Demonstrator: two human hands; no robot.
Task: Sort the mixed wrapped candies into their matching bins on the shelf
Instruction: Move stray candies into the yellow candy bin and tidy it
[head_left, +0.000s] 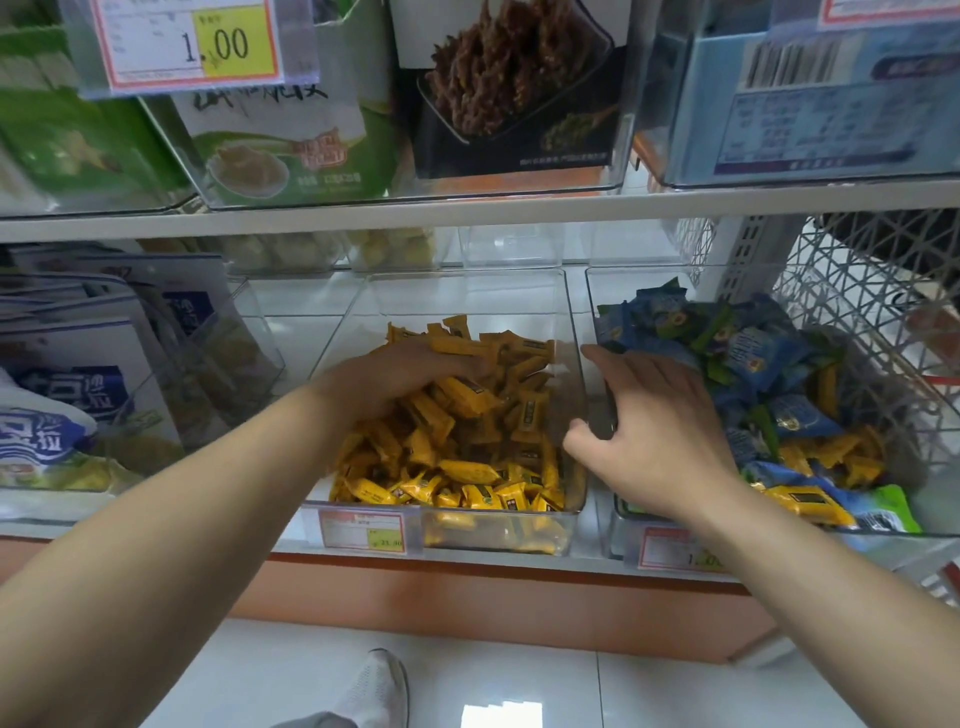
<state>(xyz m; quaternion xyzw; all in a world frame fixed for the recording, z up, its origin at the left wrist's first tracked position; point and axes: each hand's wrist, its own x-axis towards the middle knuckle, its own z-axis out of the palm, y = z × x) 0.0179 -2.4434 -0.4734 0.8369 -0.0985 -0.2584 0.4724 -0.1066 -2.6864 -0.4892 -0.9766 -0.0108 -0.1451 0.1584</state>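
Note:
A clear middle bin on the lower shelf is filled with yellow wrapped candies. My left hand lies palm down inside it, fingers spread flat over the yellow pile. Whether any candy is under its palm is hidden. To the right, a second clear bin holds mixed candies: blue, green and several yellow ones. My right hand sits over the gap between the two bins, fingers loosely bent, thumb at the middle bin's right wall, holding nothing I can see.
Bagged snacks fill a clear bin at the left. The upper shelf carries boxed goods close above. A white wire basket stands at the right. Price tags hang on the bin fronts. My shoe shows on the tiled floor.

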